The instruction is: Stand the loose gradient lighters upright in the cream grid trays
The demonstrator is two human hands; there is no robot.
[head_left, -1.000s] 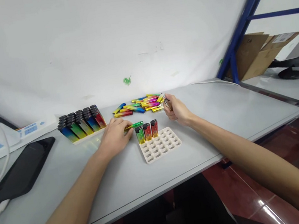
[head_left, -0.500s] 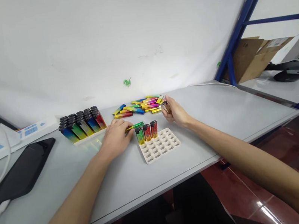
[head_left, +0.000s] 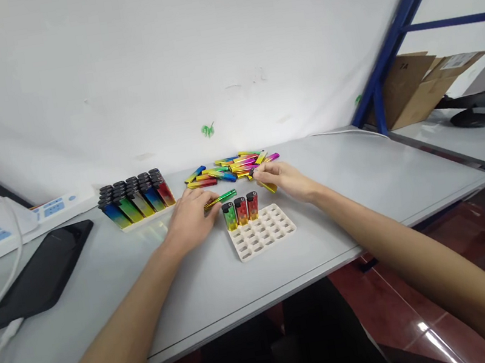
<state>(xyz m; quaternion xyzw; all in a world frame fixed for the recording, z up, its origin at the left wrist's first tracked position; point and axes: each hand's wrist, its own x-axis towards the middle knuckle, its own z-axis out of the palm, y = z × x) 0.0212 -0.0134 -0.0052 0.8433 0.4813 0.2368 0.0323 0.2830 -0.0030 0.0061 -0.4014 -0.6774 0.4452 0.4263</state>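
A white grid tray point(head_left: 266, 236) lies on the table with three colourful lighters point(head_left: 241, 210) upright in its back row. My left hand point(head_left: 192, 217) rests just left of the tray, its fingers closed on a green-yellow lighter point(head_left: 222, 198) lying flat. My right hand point(head_left: 284, 179) is behind and right of the tray, pinching a yellow lighter point(head_left: 268, 186) that tilts down. A loose pile of colourful lighters point(head_left: 231, 167) lies behind both hands.
A second tray filled with lighters point(head_left: 137, 200) stands at the left. Further left lie a black phone point(head_left: 40, 272) with a white cable and a white power strip point(head_left: 23, 221). The table's front edge runs near my forearms. Blue shelving with cardboard boxes point(head_left: 421, 86) stands at the right.
My right hand has moved from the pile down toward the tray with a lighter in it. My left hand has kept still with its lighter.
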